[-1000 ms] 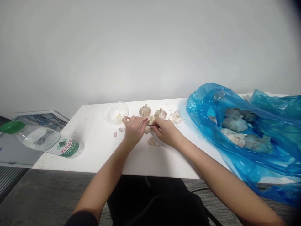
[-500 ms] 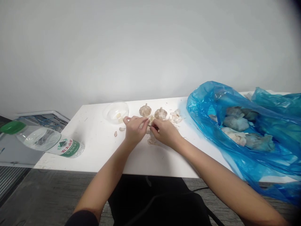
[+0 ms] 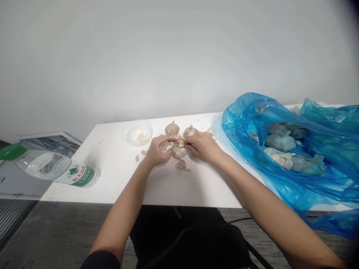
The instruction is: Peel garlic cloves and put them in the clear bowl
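My left hand is beside the garlic pieces, its thumb and index finger apart, with a pale piece of garlic partly visible between them. My right hand is closed on a thin dark tool, whose kind I cannot make out, pointing left over the garlic. Pale garlic skins lie under the fingertips. Behind the hands stand a whole garlic bulb and a second bulb, partly covered by my right hand. A loose clove lies left of my left hand.
A clear bowl with pale cloves stands at the back left. A water bottle with a green cap is at the left. To the right, a blue plastic bag spreads over the white table. A dried garlic scrap lies near the front.
My hands have moved apart slightly, the left a little left and down, the right to the right. The garlic pieces and the thin tool between them show more. The view has shifted a little.
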Action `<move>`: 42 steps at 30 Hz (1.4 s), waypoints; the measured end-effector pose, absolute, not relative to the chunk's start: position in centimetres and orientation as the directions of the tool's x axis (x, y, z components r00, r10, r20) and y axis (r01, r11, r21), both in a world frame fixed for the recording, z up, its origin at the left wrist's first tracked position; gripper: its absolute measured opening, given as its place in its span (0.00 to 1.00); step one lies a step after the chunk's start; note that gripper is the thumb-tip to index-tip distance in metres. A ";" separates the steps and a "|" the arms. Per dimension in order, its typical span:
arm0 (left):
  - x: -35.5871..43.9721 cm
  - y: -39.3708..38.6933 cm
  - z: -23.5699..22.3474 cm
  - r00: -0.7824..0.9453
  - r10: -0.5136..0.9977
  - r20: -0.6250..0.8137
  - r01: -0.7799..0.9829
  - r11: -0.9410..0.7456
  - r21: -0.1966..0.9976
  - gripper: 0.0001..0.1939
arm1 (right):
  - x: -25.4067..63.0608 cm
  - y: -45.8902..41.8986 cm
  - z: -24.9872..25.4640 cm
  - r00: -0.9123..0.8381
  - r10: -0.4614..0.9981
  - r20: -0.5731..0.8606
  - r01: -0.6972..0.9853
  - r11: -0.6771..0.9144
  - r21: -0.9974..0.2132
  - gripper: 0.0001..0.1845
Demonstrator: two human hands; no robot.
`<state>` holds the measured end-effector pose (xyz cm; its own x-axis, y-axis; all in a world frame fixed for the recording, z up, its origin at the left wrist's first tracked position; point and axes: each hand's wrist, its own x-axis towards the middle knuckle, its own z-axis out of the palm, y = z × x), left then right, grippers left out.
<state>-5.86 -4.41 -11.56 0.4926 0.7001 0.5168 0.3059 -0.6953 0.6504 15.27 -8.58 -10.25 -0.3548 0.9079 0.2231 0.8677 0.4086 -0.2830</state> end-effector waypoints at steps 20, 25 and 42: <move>-5.9 -4.2 -12.2 0.534 0.739 0.411 0.421 -0.654 0.629 0.15 | 14.6 -8.8 -10.5 -0.313 0.917 0.246 0.867 0.382 -0.321 0.09; -5.8 -4.3 -12.1 0.557 0.732 0.391 0.395 -0.648 0.651 0.15 | 14.7 -8.8 -10.3 -0.313 0.920 0.238 0.870 0.378 -0.317 0.09; -5.8 -4.5 -12.1 0.544 0.780 0.307 0.391 -0.560 0.730 0.17 | 15.4 -8.7 -10.4 -0.290 0.914 0.285 0.765 0.400 -0.505 0.08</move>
